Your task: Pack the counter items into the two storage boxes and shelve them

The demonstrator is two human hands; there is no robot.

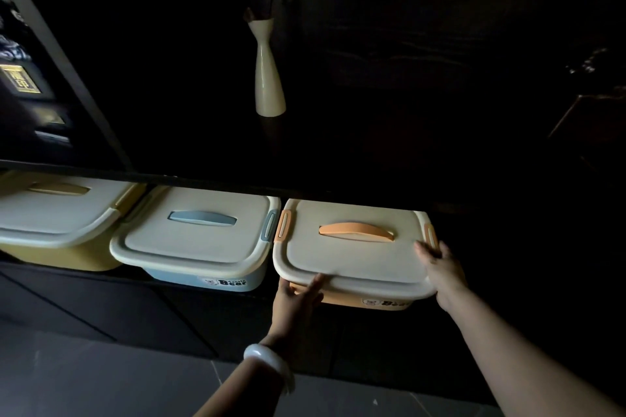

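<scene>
Three lidded storage boxes stand side by side on a low dark shelf. The orange box (352, 250) is on the right, with a cream lid and an orange handle. The blue box (196, 240) sits in the middle, and the yellow box (57, 220) is at the left. My left hand (298, 298) touches the front left corner of the orange box with straight fingers. At that box's right front edge, my right hand (440, 267) lies flat by the orange clip. All three lids are closed.
A dark counter top (372, 145) overhangs the shelf, with a cream vase (269, 78) standing on it. A dark cabinet front (101, 308) lies below the shelf, and grey floor tiles (101, 382) are at the bottom left. The right side is too dark to read.
</scene>
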